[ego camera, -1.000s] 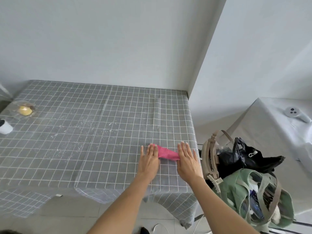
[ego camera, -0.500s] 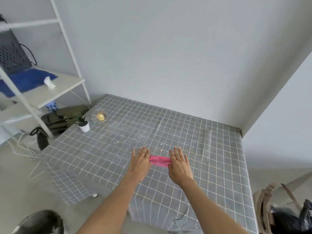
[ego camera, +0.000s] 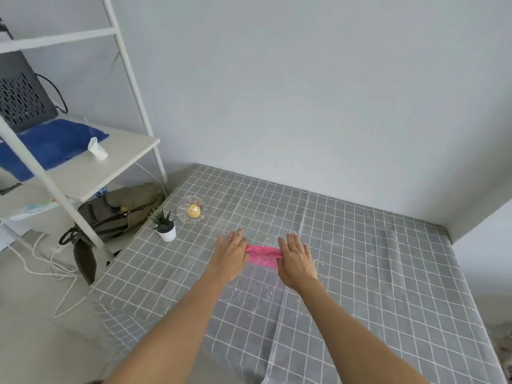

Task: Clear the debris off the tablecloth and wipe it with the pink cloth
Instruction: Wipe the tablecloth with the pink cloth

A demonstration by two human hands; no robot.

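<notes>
- Two hands, left (ego camera: 230, 254) and right (ego camera: 297, 261), press flat with straight fingers on the ends of the cloth (ego camera: 263, 255).
- Cloth lies mid-tablecloth (ego camera: 388, 273), its long axis running left to right.
- Crumbs (ego camera: 249, 297) lie nearer the front edge.
- Near the far-left corner, a glass dish (ego camera: 191, 209) holds something yellow, perhaps a candle.

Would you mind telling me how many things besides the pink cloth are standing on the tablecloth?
2: a small potted plant at the tablecloth's left edge, and a glass dish with a yellow item just beyond it. Nothing seems hidden.
</notes>
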